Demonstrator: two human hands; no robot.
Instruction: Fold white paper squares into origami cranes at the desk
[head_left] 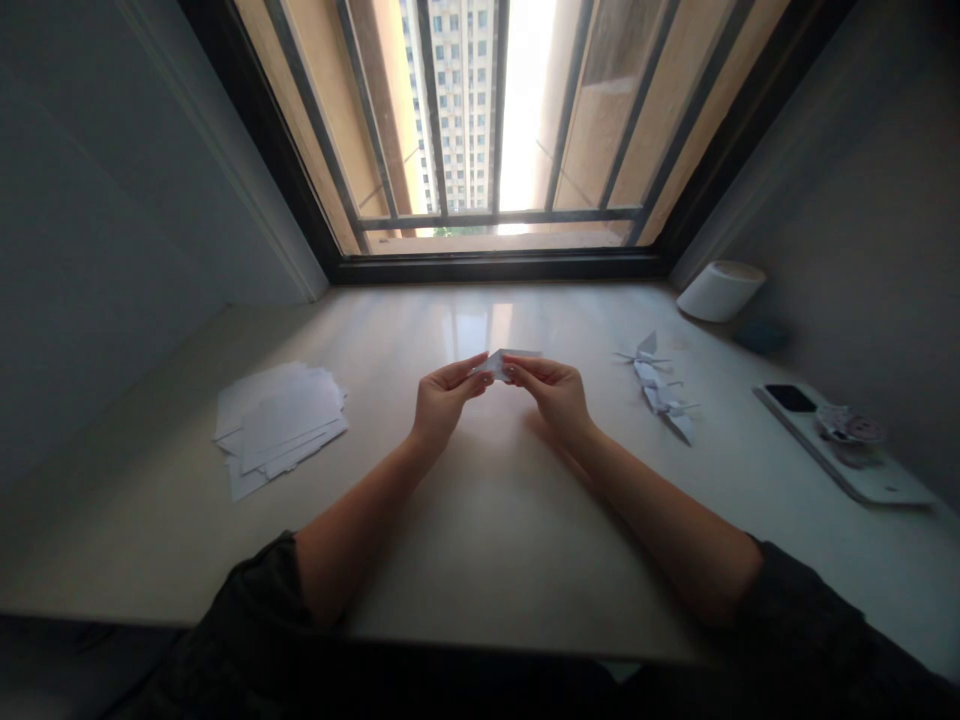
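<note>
Between my two hands is a small piece of folded white paper, held up over the middle of the sill. My left hand pinches its left side between thumb and fingers. On the other side, my right hand grips it the same way, and a pale flap sticks out behind those fingers. The fingers cover much of the paper, so its exact folds cannot be made out. Several folded paper cranes stand in a row to the right. A loose stack of white paper sheets lies to the left.
A phone with a decorated grip lies at the far right. Behind it, a white cylindrical object leans by the wall near a dark rounded item. A barred window closes off the back of the pale sill.
</note>
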